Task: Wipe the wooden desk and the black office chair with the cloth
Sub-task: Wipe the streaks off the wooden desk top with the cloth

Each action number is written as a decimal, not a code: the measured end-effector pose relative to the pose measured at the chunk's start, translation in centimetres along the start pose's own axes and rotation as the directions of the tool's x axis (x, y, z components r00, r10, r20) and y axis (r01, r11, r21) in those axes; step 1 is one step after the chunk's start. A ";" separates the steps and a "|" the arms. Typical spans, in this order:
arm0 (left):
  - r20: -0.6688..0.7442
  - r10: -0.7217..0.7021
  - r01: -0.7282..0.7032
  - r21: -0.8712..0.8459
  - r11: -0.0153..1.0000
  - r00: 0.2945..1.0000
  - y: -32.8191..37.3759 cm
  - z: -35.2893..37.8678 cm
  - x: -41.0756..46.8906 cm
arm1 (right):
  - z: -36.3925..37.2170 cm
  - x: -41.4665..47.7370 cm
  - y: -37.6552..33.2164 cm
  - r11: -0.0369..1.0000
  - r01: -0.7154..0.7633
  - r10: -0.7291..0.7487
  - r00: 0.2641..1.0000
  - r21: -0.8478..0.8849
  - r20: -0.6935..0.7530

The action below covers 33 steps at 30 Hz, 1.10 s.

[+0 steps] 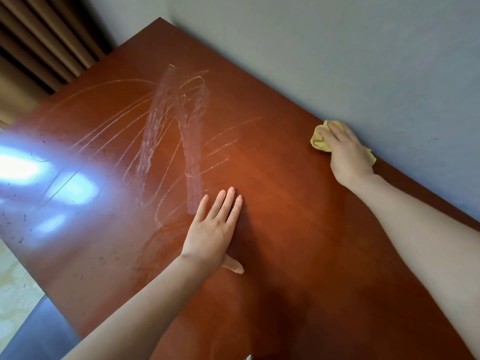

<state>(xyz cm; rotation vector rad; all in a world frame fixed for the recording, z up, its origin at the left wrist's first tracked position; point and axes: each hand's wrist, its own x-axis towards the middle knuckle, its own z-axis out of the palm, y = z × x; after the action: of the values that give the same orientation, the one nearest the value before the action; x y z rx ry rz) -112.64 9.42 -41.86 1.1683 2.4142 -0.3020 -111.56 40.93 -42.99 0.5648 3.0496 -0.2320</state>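
The reddish-brown wooden desk [285, 183] fills most of the view. Wet wipe streaks [179, 120] curve across its middle, and dust specks lie on its left part. My right hand [345, 152] holds a bunched yellow cloth [319, 139] against the desk's far edge, next to the wall. My left hand [213, 232] lies flat on the desk top with straight fingers, palm down, nearer to me. The black office chair is not in view.
A grey wall [337, 48] runs along the desk's far side. Brown curtains [39, 40] hang at the upper left. Pale patterned floor [13, 287] and a dark strip show beyond the desk's left edge. Window glare reflects on the desk's left part.
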 end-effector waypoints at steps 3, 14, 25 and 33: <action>-0.017 0.005 -0.005 0.018 1.000 1.000 -0.1 0.0 -0.1 | 0.6 2.5 -2.5 0.995 -0.099 0.099 0.995 0.015 0.002; -0.145 -0.047 0.028 -0.129 0.991 0.988 -1.0 1.8 -3.0 | 3.0 3.5 -16.6 0.985 0.166 -0.169 0.984 0.048 0.058; -0.105 -0.216 0.194 -0.186 0.963 0.971 -2.7 4.4 -8.8 | 4.5 -10.5 -18.4 0.772 0.593 -0.615 0.788 0.227 0.033; -0.096 -0.241 0.222 -0.177 0.959 0.966 -2.6 5.1 -8.4 | 2.6 -12.5 -9.5 0.637 0.724 -0.767 0.630 0.265 0.122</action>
<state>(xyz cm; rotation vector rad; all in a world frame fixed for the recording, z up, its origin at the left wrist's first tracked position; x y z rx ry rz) -108.58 0.15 -42.33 0.8526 2.6265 -0.1032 -103.30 27.31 -43.48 -0.7518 2.8384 -0.5623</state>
